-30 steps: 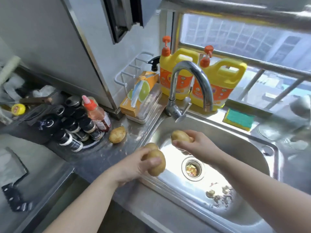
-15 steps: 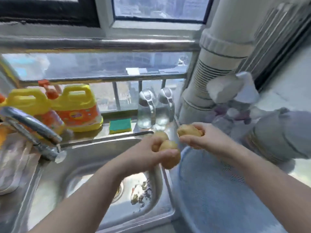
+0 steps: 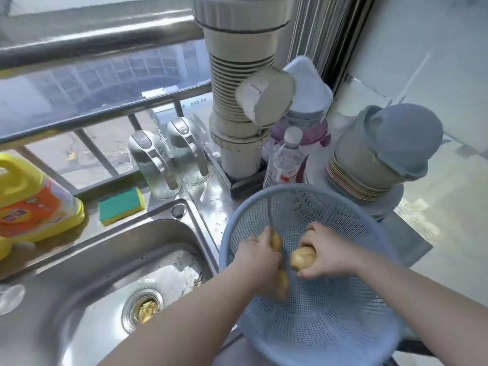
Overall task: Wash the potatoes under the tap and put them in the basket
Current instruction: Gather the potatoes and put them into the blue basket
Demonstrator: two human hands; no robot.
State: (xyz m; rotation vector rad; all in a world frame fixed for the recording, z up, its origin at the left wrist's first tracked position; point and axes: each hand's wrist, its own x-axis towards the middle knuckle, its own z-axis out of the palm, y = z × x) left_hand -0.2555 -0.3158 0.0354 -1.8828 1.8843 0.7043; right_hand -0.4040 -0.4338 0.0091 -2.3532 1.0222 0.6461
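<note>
A round pale-blue mesh basket (image 3: 343,207) stands on the steel counter right of the sink (image 3: 87,262). Both my hands are low inside it. My left hand (image 3: 260,256) grips two yellow-brown potatoes (image 3: 276,241), one showing above the fingers and one below; they are partly hidden by the hand. My right hand (image 3: 326,256) holds a single potato (image 3: 302,257) by its end, just right of the left hand. The tap is out of view.
Left of the basket lies the sink with food scraps around its drain (image 3: 144,309). A yellow detergent jug (image 3: 29,204), a green-yellow sponge (image 3: 121,206) and two glass dispensers (image 3: 155,165) line the window ledge. A water bottle (image 3: 284,161), stacked bowls (image 3: 369,165) and a wide pipe (image 3: 237,107) crowd the back.
The view swung right from the tap to the basket. Both hands carried their potatoes from over the sink down into the basket.
</note>
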